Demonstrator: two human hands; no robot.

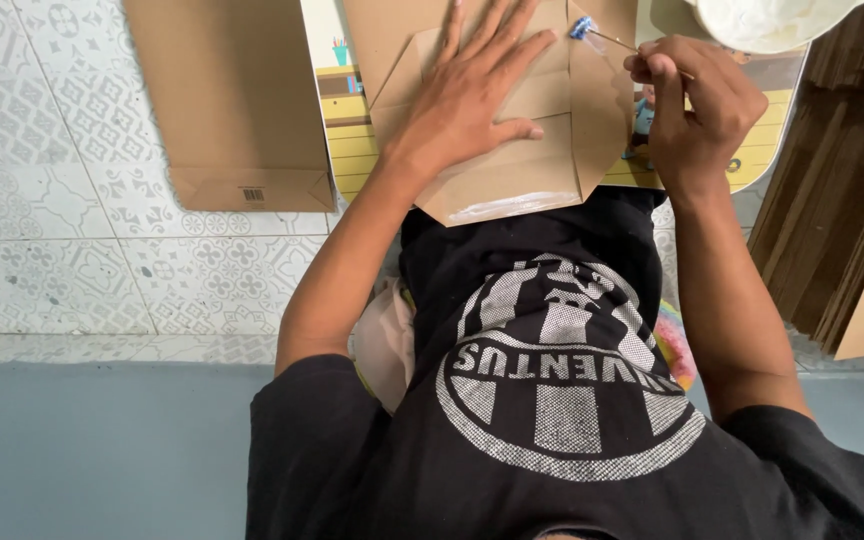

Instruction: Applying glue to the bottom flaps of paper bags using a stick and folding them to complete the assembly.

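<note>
A floor of pale patterned tiles (pixel 72 200) is seen from above, bordered by a grey-blue strip along the near edge. A low surface (pixel 337 120) with a colourful cartoon print is placed in front of the seated person, whose black printed shirt (pixel 552 400) fills the lower middle of the view. On that surface a brown paper bag (pixel 552 150) is laid with its bottom folds opened out, and a streak of white glue (pixel 512 207) is seen along its near flap. The left hand (pixel 467 95) is pressed flat on the bag, fingers spread wide, nothing being grasped. A thin stick (pixel 617 40) with a blue tip is pinched in the grip of the right hand (pixel 697 110), the fingers being closed around it; the tip is held over the bag's right-hand fold. A white bowl (pixel 772 20) is partly seen just beyond the right hand. A finished flat bag (pixel 227 100) is laid on the tiles to the left, and a stack of brown sheets (pixel 842 200) is leaned at the right.
</note>
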